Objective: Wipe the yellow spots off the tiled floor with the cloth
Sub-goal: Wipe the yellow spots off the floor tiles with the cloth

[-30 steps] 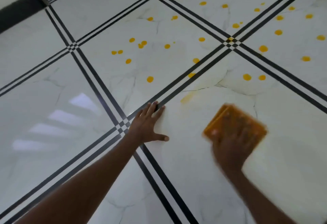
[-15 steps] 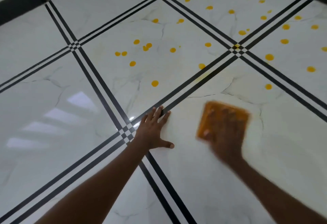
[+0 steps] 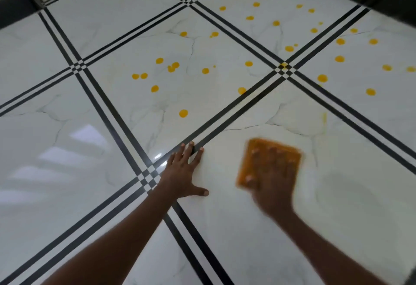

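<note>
We look down at a glossy white marble-look tiled floor [image 3: 101, 172] crossed by double black grout bands. Our right hand [image 3: 273, 183] lies flat on an orange cloth [image 3: 252, 149], which sits on the near right tile, just right of our left hand. The cloth is a folded rectangle; its long axis runs from us toward the far side, leaning slightly to the right at its far end. Hand and cloth are blurred, yet the fingers [image 3: 273, 154] show spread apart and laid straight over the cloth, pressing it to the floor, with the thumb at its near left corner.

Our left hand [image 3: 183, 175] is planted palm-down on the same tile beside the crossing of the black bands, fingers straight and a little apart, thumb stuck out to the right, fingertips reaching onto the diagonal band.

The yellow spots [image 3: 183, 113] dot the tiles beyond the cloth, well apart from it, thickest on the middle tile and the far right tiles. A faint yellow smear [image 3: 324, 117] marks the cloth's own tile near its far edge. We see no writing or labels anywhere.
</note>
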The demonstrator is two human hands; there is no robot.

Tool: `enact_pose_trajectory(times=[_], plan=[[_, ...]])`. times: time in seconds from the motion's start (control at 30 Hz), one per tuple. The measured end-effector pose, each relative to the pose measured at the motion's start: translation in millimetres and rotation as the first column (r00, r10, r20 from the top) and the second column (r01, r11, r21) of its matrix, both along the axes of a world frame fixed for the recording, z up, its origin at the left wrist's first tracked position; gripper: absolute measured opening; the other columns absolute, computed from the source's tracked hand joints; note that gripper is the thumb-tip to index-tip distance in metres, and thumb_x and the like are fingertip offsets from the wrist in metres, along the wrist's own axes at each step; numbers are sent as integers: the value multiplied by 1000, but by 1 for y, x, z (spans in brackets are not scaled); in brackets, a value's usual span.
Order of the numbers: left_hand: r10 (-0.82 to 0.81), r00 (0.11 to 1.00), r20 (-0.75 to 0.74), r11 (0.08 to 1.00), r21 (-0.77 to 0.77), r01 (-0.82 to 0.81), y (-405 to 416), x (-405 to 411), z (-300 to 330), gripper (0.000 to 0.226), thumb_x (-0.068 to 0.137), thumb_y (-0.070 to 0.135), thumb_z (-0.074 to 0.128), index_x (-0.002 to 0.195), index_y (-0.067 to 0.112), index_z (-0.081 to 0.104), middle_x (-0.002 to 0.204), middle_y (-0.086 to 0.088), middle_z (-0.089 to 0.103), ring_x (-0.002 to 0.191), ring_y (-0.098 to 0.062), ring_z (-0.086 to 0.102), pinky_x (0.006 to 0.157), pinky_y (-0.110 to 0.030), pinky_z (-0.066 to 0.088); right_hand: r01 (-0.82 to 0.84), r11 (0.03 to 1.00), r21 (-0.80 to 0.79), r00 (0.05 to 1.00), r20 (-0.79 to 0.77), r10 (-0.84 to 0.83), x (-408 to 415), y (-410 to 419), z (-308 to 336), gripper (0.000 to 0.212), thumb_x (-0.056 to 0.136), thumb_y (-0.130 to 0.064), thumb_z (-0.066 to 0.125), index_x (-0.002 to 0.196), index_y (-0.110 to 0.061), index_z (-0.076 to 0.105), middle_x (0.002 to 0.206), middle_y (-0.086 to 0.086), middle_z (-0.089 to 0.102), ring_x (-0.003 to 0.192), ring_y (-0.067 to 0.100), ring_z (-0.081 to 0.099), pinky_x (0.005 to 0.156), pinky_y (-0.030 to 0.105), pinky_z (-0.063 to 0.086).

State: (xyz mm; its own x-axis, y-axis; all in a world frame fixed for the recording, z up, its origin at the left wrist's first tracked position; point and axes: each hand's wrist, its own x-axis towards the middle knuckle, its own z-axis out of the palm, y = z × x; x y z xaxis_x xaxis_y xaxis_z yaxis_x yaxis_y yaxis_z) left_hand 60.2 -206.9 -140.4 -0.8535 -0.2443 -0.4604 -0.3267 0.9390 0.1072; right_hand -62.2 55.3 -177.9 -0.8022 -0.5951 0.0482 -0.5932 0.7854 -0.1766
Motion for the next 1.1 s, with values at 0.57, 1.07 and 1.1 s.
enact_pose_trajectory(times=[0.57, 1.07, 1.1], plan=[[-102, 994, -44, 992, -81, 98, 47, -65, 32, 125, 77, 69, 70, 161, 20, -9, 168, -13, -16, 155, -32, -12, 126, -52, 11, -141, 989, 31, 986, 90, 138, 59, 64, 7, 79, 96, -60, 45, 164, -31, 17, 173, 7, 11, 160, 36, 10, 125, 64, 12], [-143, 989, 40, 989, -33, 145, 95, -120, 6, 150, 56, 80, 75, 156, 30, -24, 162, -11, -33, 152, -32, -26, 125, -49, -2, 51, 997, 63, 997, 52, -54, -57, 56, 5, 76, 97, -61, 36, 164, -31, 18, 173, 11, 15, 159, 39, 14, 123, 65, 13], [-133, 990, 44, 991, -28, 135, 96, -120, 9, 150, 56, 79, 76, 157, 30, -24, 163, -11, -32, 152, -32, -25, 125, -49, -1, 50, 997, 52, 995, 84, -54, -21, 79, 9, 78, 96, -61, 40, 164, -33, 16, 173, 9, 12, 160, 37, 11, 124, 64, 12]])
